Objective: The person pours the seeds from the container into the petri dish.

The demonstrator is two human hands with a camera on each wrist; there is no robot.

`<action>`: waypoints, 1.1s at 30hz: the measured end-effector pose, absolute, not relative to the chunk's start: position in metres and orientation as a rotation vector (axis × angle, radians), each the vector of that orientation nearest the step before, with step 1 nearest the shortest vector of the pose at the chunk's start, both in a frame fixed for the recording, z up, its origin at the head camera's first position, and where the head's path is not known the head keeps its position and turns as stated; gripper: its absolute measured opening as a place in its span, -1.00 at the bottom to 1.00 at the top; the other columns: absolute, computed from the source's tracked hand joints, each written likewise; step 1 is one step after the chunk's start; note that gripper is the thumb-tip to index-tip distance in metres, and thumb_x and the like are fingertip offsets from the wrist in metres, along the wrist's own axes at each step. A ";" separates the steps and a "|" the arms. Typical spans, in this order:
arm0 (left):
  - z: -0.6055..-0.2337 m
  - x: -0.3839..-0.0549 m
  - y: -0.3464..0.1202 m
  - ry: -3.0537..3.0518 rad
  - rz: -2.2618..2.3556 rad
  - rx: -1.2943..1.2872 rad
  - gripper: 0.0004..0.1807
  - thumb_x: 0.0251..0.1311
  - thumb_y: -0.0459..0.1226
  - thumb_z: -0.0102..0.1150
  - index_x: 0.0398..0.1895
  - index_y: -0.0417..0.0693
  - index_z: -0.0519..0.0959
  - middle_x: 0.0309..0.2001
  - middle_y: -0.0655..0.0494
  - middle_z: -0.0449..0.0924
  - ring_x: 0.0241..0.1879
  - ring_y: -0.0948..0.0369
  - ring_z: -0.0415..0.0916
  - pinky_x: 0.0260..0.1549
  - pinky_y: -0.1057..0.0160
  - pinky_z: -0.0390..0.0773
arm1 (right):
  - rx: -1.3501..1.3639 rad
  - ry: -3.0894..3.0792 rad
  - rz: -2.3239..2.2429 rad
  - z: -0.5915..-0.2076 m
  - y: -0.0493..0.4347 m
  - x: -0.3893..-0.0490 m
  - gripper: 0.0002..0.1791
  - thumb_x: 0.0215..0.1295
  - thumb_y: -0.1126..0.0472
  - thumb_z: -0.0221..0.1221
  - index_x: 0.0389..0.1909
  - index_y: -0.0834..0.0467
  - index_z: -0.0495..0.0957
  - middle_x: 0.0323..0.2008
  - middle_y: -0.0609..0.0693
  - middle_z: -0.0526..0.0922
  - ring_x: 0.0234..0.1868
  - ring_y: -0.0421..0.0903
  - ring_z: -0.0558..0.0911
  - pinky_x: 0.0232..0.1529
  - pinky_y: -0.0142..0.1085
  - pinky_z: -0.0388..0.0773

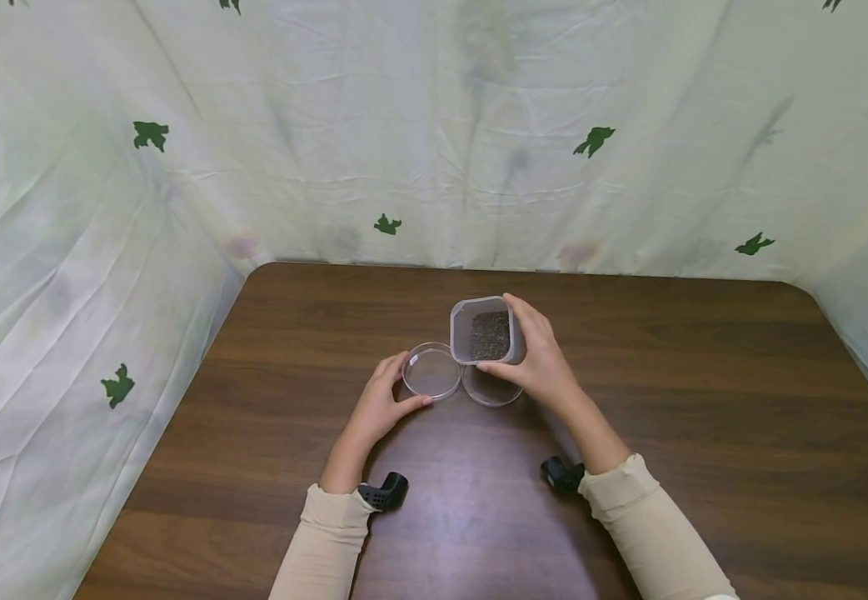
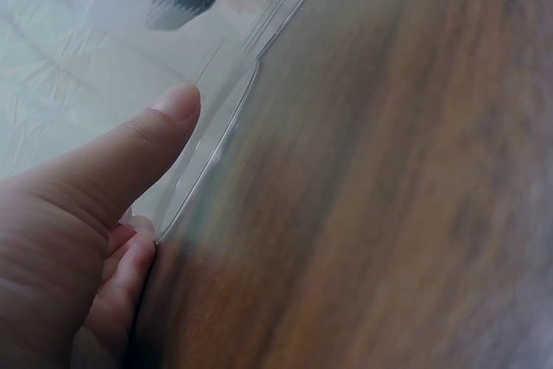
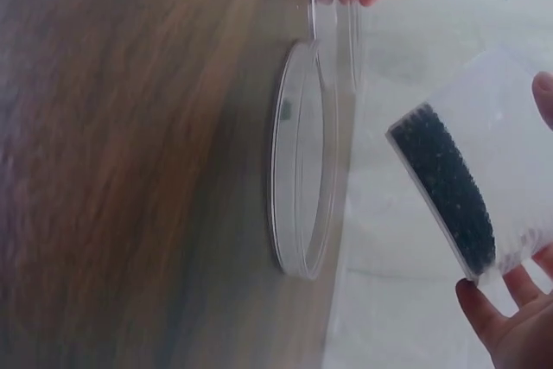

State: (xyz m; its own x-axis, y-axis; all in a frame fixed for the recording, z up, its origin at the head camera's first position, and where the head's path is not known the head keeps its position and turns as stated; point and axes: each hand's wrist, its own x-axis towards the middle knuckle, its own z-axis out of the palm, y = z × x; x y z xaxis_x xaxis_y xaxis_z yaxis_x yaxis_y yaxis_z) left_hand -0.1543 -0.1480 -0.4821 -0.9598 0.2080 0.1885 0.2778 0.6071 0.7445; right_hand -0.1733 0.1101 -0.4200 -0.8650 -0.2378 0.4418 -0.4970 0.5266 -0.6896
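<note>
Slightly left of the table's middle, my left hand (image 1: 376,407) grips a clear round petri dish (image 1: 432,397) by its rim, thumb on the near side and fingers on the far left. My right hand (image 1: 546,362) holds a translucent square plastic container (image 1: 460,333) between thumb and fingers, its mouth tipped toward me. Dark fine granules (image 1: 490,336) fill the bottom; in the right wrist view they form a dark band (image 3: 445,187) low in the tilted container. Below the container sits a second petri dish (image 3: 298,213) on the table, partly hidden in the head view.
The brown wood-grain table (image 1: 704,400) extends all around the hands. A pale curtain (image 1: 434,125) with green leaf-shaped patches hangs behind it and along both sides. Black wrist cameras sit on the left wrist (image 1: 385,492) and right wrist (image 1: 561,475).
</note>
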 end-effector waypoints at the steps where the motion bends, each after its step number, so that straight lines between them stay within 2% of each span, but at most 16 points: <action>1: -0.482 -0.154 -0.148 -2.741 -1.293 -0.415 -0.10 -0.21 -0.15 0.43 0.23 -0.31 0.24 0.13 -0.20 0.27 0.03 0.00 0.37 0.07 0.11 0.30 | 0.627 -2.470 1.249 -0.420 0.109 -0.174 0.09 -0.28 0.05 0.47 0.34 0.03 0.08 0.28 0.01 0.18 0.26 0.07 0.10 0.17 -0.01 0.10; 8: -0.482 -0.155 -0.148 -2.745 -1.301 -0.419 -0.11 -0.20 -0.15 0.43 0.24 -0.27 0.24 0.13 -0.18 0.27 0.03 0.01 0.37 0.05 0.11 0.32 | 0.723 -2.417 1.181 -0.422 0.100 -0.176 0.09 -0.32 0.10 0.49 0.31 0.15 0.12 0.23 0.06 0.24 0.23 0.06 0.15 0.21 -0.06 0.02; 24: -0.482 -0.155 -0.149 -2.743 -1.298 -0.419 -0.11 -0.19 -0.16 0.43 0.24 -0.30 0.23 0.13 -0.20 0.26 0.02 0.00 0.37 0.04 0.13 0.34 | 0.805 -2.413 1.033 -0.425 0.085 -0.178 0.05 -0.34 0.12 0.49 0.27 0.20 0.17 0.21 0.09 0.25 0.22 0.06 0.18 0.21 -0.05 0.03; 33: -0.482 -0.155 -0.149 -2.748 -1.296 -0.420 -0.10 -0.19 -0.16 0.42 0.24 -0.30 0.22 0.14 -0.20 0.26 0.03 -0.01 0.36 0.04 0.12 0.34 | 0.805 -2.432 0.976 -0.427 0.079 -0.178 0.06 -0.33 0.12 0.49 0.29 0.13 0.16 0.20 0.12 0.25 0.23 0.07 0.16 0.17 0.04 0.05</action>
